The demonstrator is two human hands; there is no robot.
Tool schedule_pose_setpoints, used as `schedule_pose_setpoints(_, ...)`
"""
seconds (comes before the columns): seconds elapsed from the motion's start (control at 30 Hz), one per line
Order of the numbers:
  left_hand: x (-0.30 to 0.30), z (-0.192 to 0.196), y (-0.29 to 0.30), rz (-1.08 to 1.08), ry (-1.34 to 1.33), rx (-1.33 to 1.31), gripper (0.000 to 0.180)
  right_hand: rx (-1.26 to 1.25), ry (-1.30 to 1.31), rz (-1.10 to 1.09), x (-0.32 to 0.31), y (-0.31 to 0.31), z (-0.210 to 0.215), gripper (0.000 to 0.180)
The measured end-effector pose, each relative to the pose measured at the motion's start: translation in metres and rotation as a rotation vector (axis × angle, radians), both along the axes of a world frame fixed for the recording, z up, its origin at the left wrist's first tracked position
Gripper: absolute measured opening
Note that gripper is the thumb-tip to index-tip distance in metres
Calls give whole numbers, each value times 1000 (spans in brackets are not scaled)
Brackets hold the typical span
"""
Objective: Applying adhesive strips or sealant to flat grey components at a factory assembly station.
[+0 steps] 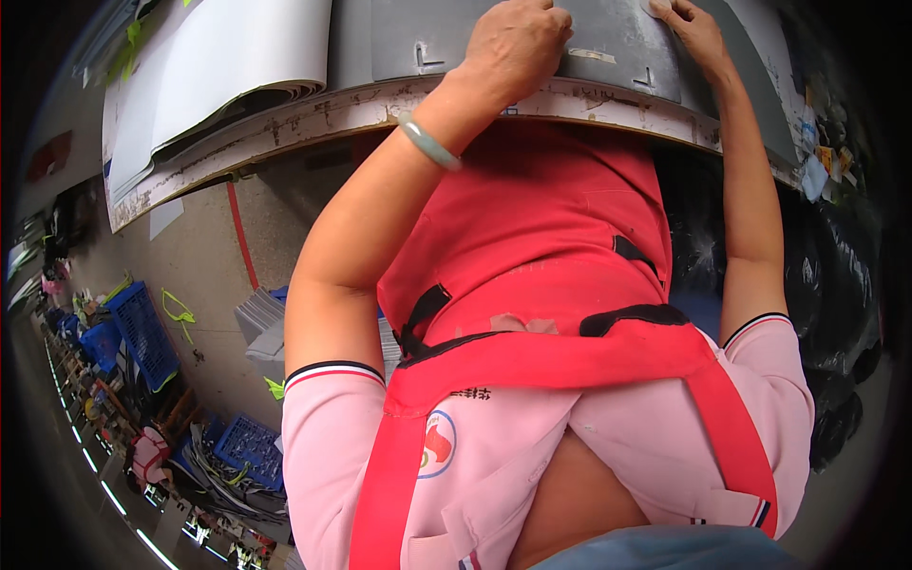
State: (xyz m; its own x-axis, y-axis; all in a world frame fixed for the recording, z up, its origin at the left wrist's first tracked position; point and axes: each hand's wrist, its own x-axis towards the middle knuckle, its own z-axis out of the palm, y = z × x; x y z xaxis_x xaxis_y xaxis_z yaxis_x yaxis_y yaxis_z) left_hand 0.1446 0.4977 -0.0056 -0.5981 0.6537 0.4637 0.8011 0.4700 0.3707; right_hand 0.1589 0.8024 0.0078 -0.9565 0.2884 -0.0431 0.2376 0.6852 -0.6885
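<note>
At the table's front part lies a dark grey sheet (608, 76) with white L-shaped corner marks and a small pale strip on it. My left hand (518, 46) is over the sheet with its fingers curled closed; whatever is in them is hidden. A pale green bangle (427, 141) circles my left wrist. Farther right, near the sheet's right side, my right hand (695, 33) pinches a small whitish piece (650, 8) at the picture's top edge; its exact kind cannot be made out.
Large white sheets (233, 62) with a curled edge lie to the left on the table. The worn table edge (313, 119) runs before my red apron (541, 228). Blue crates (142, 332) stand on the floor at left; black plastic bags (831, 285) are at right.
</note>
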Motion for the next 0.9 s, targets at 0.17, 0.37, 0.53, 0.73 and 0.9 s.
schedule_pose_setpoints(0.17,0,-20,29,98,69,54,8,-158,102,-63,12,19,-12,22)
schedule_pose_setpoints(0.37,0,-12,13,86,91,-17,24,-172,72,185,64,-21,4,21)
schedule_pose_setpoints(0.53,3,-4,19,133,-29,-188,34,64,73,309,98,-45,18,18)
schedule_pose_setpoints(0.73,6,-3,20,142,-18,-171,34,146,109,404,100,-46,15,17)
schedule_pose_setpoints(0.9,7,2,19,139,-26,-170,32,194,154,355,104,-40,17,16)
